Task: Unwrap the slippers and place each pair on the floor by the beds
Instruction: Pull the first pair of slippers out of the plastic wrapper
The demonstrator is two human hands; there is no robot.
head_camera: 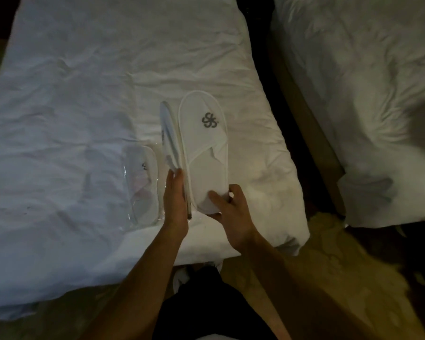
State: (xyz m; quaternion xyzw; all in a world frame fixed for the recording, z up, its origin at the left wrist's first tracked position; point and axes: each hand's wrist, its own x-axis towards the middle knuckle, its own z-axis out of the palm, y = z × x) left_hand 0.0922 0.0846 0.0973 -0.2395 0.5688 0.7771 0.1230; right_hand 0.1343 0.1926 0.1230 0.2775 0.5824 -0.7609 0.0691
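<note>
Currently both slippers of one pair are out of their wrap and in my grip above the near bed [84, 94]. My right hand [231, 212] is closed on the heel of the logo slipper [204, 148], thumb on top, sole facing down. My left hand [176, 200] is closed on the heel of the second slipper [171, 133], which stands on edge, so only its thin side shows. Both long axes run away from me, toes toward the head of the bed, the two slippers just beside each other.

A wrapped pair [142, 185] lies flat on the sheet, just left of my left hand, so that hand is the nearer one for it.

Judgement: the floor strip [329, 266] between the near bed and the far bed [353, 94] lies to my right and below, so the placement favours swinging right and lowering, heels toward me.
</note>
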